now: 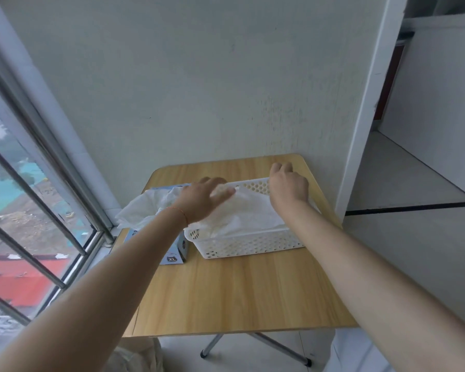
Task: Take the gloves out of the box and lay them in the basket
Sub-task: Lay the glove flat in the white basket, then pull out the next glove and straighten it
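Observation:
A white perforated basket [253, 247] stands on the wooden table and holds translucent white gloves [247, 216]. Left of it lies the blue glove box [175, 255] marked XL, with more gloves [142, 208] spilling from its top. My left hand [202, 198] reaches over the basket's far left corner and pinches the top glove at its left edge. My right hand [289, 185] is over the basket's far right side, fingers curled down onto the same glove's right edge. The glove lies spread between both hands. The fingertips of both hands are hidden.
The table [239, 296] stands in a corner against a white wall. A window with metal bars [38, 200] runs along the left. The box touches the table's left edge. Bare tabletop lies in front of the basket, and a doorway [414, 170] opens on the right.

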A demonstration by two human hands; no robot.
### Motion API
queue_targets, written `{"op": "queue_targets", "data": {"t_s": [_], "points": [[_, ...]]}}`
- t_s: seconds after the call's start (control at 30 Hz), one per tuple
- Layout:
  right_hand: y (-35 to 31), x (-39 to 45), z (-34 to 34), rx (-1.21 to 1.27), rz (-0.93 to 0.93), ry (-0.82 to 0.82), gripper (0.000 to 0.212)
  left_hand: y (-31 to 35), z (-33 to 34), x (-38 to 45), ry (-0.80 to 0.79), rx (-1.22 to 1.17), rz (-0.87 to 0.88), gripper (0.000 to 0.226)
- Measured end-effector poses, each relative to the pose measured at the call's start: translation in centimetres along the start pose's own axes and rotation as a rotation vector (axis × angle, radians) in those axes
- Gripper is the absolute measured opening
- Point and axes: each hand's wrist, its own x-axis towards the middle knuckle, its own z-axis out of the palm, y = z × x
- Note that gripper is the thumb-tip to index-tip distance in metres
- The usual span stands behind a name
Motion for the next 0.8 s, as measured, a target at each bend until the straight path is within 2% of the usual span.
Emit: {"op": "queue_targets", "data": {"t_s": [0.13,0.2,0.3,0.37,0.43,0.57,0.6,0.67,0.7,0.8], "points": [[-4.0,0.2,-2.8,0.243,-0.146,0.104,0.023,-2.0,-3.0,-0.9,0.136,-0.183,-0.101,0.028],[-6.4,0.2,-3.3,0.414,-0.23,0.077,0.013,-2.5,-4.3,-1.8,0.051,-0.16,-0.09,0.025],[-9.3,0.3,-3.1,0.625,-0.279,-0.059,0.017,-3.6,-4.9,-3.2,-0.147,-0.065,-0.045,0.017],[-11.0,0.3,-3.1,0.689,-0.292,-0.135,0.022,-5.3,-4.4,-3.9,-0.143,-0.028,-0.043,0.017],[-12.2,0.2,-3.3,0.74,-0.304,-0.171,0.025,-6.8,-4.0,-4.1,-0.024,0.013,-0.029,0.007],[-13.8,0.1,-3.9,0.815,-0.321,-0.224,0.017,-8.7,-4.2,-4.8,0.279,-0.17,-0.045,0.01],[-14.1,0.1,-4.3,0.814,-0.349,-0.277,0.02,-9.2,-4.2,-4.9,0.33,-0.231,-0.054,0.008],[-14.4,0.0,-4.8,0.748,-0.405,-0.385,0.041,-9.8,-4.3,-5.0,0.411,-0.386,-0.09,0.007],[-14.6,0.1,-4.9,0.708,-0.422,-0.378,0.044,-10.1,-4.4,-5.1,0.452,-0.463,-0.11,0.006],[-15.4,0.7,-5.3,0.803,-0.389,-0.244,0.018,-10.5,-4.8,-5.5,0.527,-0.603,-0.138,0.007]]}}
